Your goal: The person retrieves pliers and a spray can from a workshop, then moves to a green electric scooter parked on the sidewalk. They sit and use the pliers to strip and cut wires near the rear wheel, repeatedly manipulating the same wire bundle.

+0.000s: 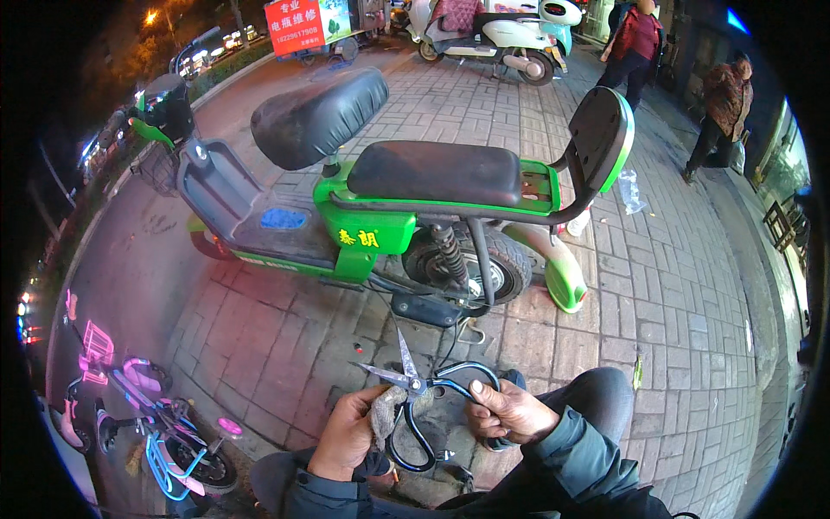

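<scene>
A pair of scissors [416,384] with dark loop handles is spread wide in front of me, its blades pointing up and left. My right hand [517,412] is closed around one handle loop, thumb on top. My left hand [347,431] is closed on a crumpled grey rag [386,413], which lies against the scissors just below the pivot. The other handle loop hangs down between my hands. Beyond the blades stands a green electric scooter [367,232] with black seats; a thin cable hangs from under its rear.
A pink child's bicycle [160,424] stands at lower left. A curved green and white part [564,281] lies behind the scooter's rear wheel, near a clear plastic bottle [630,192]. Two people are at far right on the brick pavement [683,363]. A white scooter [497,39] is parked at the back.
</scene>
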### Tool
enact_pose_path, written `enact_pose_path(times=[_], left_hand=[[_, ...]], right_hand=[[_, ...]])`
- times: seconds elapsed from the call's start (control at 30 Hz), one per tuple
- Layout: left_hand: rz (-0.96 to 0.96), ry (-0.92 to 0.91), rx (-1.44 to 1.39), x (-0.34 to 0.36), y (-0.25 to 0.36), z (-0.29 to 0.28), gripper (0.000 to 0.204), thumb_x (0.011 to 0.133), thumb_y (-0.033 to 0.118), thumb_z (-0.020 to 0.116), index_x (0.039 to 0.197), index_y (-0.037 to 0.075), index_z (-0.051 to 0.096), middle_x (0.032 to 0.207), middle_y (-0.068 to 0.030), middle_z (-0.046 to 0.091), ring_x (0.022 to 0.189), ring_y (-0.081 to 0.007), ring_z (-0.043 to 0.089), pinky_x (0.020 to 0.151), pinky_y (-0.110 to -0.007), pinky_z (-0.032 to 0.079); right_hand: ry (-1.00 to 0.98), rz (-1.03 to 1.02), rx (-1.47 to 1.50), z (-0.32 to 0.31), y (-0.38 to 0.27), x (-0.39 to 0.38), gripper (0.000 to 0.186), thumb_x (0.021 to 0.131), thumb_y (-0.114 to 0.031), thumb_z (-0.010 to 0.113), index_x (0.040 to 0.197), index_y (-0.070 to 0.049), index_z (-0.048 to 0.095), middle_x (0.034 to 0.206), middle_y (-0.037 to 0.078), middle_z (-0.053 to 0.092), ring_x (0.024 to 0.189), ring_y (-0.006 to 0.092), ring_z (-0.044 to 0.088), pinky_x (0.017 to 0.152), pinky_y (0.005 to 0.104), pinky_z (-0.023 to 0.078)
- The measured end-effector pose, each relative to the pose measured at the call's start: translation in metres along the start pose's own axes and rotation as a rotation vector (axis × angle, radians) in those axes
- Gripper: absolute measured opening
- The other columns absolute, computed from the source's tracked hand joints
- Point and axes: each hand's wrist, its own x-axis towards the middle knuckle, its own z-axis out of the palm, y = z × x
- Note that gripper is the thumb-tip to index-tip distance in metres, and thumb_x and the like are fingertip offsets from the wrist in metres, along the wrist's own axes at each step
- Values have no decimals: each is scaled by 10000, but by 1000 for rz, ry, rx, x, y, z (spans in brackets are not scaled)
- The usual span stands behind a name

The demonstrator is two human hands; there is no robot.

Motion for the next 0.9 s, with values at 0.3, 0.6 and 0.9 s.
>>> enact_pose_path(times=[0.3, 0.6, 0.9], left_hand=[[163, 160, 579, -5, -9, 7, 111, 893, 23, 671, 963, -61, 648, 835, -31, 684, 754, -48, 594, 655, -219, 470], [285, 292, 229, 1, -18, 15, 149, 957, 87, 617, 979, -49, 675, 900, -47, 689, 794, -88, 613, 737, -221, 480], [206, 322, 243, 11, -20, 15, 171, 982, 111, 591, 1060, -29, 653, 940, -28, 675, 835, -67, 608, 749, -217, 488]], right_hand=[[34, -87, -329, 1, 5, 2, 471, 1022, -440, 496, 696, -102, 458, 577, -48, 362, 489, 67, 298, 449, 262, 242], [-37, -47, 0, 9, 14, 10, 394, 1033, -408, 487, 771, -116, 460, 626, -41, 342, 517, 71, 301, 454, 243, 248], [81, -76, -66, 10, 26, 16, 440, 1048, -420, 440, 752, -95, 459, 590, -32, 371, 495, 74, 318, 451, 248, 274]])
